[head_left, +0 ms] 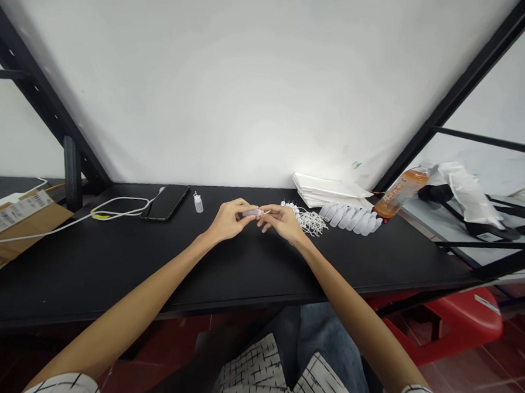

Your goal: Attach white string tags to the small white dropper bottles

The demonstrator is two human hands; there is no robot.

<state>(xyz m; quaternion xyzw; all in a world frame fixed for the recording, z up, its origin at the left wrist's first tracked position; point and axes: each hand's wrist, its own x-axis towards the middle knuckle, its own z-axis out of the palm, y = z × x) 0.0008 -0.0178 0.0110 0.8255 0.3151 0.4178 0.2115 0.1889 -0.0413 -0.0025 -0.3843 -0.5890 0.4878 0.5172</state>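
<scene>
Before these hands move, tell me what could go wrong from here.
The small translucent plastic bottle, pinched in the fingertips of the left hand with the right hand at its white end, could slip. The tangled pile of thin white cords lies close beside the right hand, which might drag some along. The small white-capped bottle stands upright on the black desk and could tip if the left hand swings outward.

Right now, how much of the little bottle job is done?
Looks done: one small capped bottle stands near the phone. In progress: the left hand and right hand hold another bottle. Probably left: the row of bottles and the pile of white cords on the right. I can't count them exactly.
</scene>
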